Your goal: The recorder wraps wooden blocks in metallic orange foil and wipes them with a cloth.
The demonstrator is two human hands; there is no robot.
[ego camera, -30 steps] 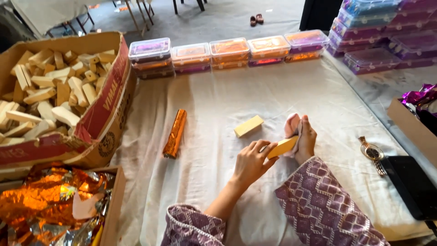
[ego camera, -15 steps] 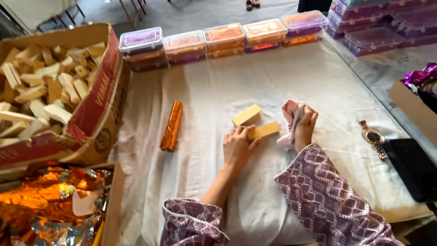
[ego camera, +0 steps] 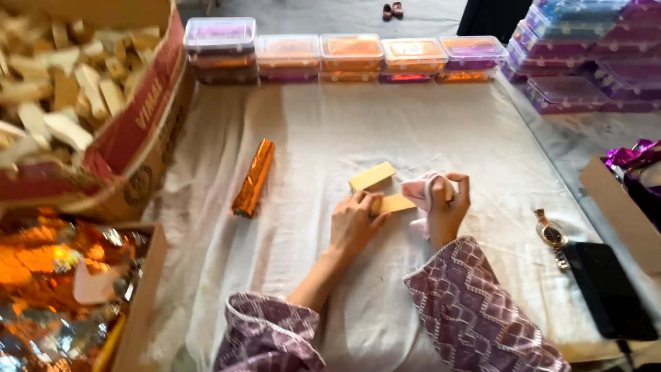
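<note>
The left hand lies fingers-down on the cloth-covered worktop, its fingertips closed on the near end of a flat tan bar. The right hand, just to the right, is curled shut around a crumpled pink cloth, which touches the bar's other end. Both forearms wear purple patterned sleeves.

A second tan bar lies loose on the worktop just beyond the held one, tilted. Further left lies a long bar wrapped in orange foil, well apart from the hands. A wristwatch and a black phone lie near the right edge.

Along the far edge stands a row of lidded clear plastic boxes with orange and purple contents. At the left, a large cardboard carton holds many unwrapped tan bars, and a nearer box holds crumpled orange foil sheets.
</note>
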